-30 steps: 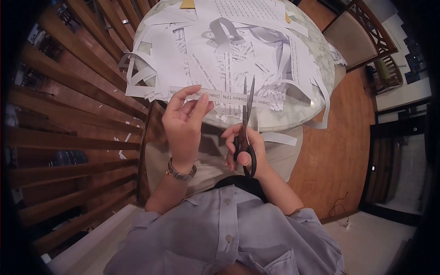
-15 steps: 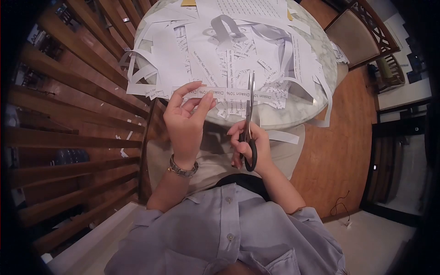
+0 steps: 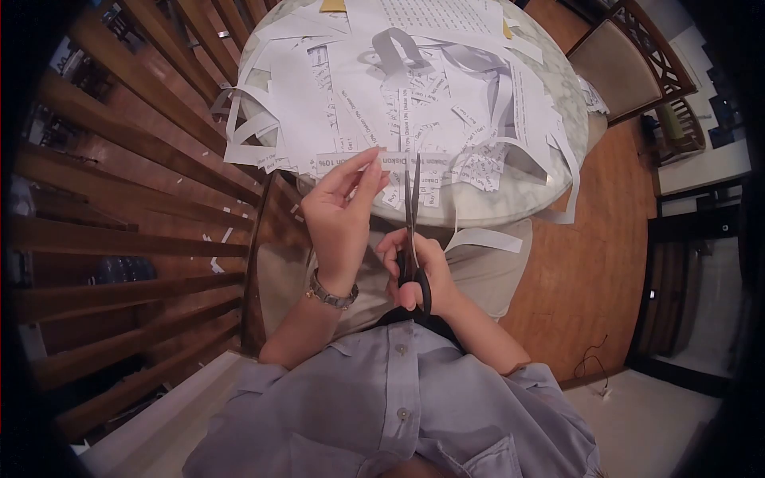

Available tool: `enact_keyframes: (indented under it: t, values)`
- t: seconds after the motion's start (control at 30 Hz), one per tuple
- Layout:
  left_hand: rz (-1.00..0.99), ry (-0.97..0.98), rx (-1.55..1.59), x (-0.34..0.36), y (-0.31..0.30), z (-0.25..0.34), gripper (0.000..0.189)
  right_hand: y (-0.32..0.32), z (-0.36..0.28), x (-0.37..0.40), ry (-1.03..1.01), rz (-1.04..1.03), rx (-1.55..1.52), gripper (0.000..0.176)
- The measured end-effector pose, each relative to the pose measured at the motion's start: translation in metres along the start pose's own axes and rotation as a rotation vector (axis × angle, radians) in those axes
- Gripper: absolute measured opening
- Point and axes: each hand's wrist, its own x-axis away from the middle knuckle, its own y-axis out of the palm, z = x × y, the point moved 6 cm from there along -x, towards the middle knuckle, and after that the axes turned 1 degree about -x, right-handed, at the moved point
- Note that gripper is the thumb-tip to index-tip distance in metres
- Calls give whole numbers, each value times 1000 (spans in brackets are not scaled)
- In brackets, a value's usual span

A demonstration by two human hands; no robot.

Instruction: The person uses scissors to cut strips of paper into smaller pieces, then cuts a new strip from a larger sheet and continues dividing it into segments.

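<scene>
Between thumb and fingers, my left hand (image 3: 343,211) pinches a printed paper strip (image 3: 331,162) that reads "Diskon 10%". My right hand (image 3: 422,275) grips black-handled scissors (image 3: 410,211), their blades pointing away from me and slightly parted at the strip's right part. Beyond both hands, small cut paper pieces (image 3: 478,171) and longer strips lie over white sheets (image 3: 299,95) on the round marble table (image 3: 510,199). A curled grey-white strip (image 3: 390,52) stands up among the sheets.
A loose strip (image 3: 490,239) hangs below the table's near edge, over my lap. Wooden slats (image 3: 127,183) run along the left side. A cushioned chair (image 3: 617,64) stands at the back right. A cable (image 3: 594,358) lies on the floor at right.
The scissors and my right hand have moved left and slightly toward me. My left hand has shifted a little right with the strip, whose free end now looks shorter.
</scene>
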Motion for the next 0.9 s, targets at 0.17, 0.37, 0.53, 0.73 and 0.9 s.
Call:
enact_keyframes:
  t: [0.17,0.37,0.53,0.73,0.9]
  values:
    - [-54,-23,-41,6,3,-2,22,-3,-2,-7,-49,17,-44,67]
    - [-54,-43,-59,6,4,-2,22,-3,-8,-8,-18,7,-102,65]
    - [-48,-22,-57,6,4,-3,20,-3,-8,-9,6,13,-126,63]
    - [-58,-25,-61,4,5,-6,20,-5,-10,-9,28,26,-134,59]
    - [-78,-29,-124,2,6,-8,20,-9,-16,-9,38,49,-86,48]
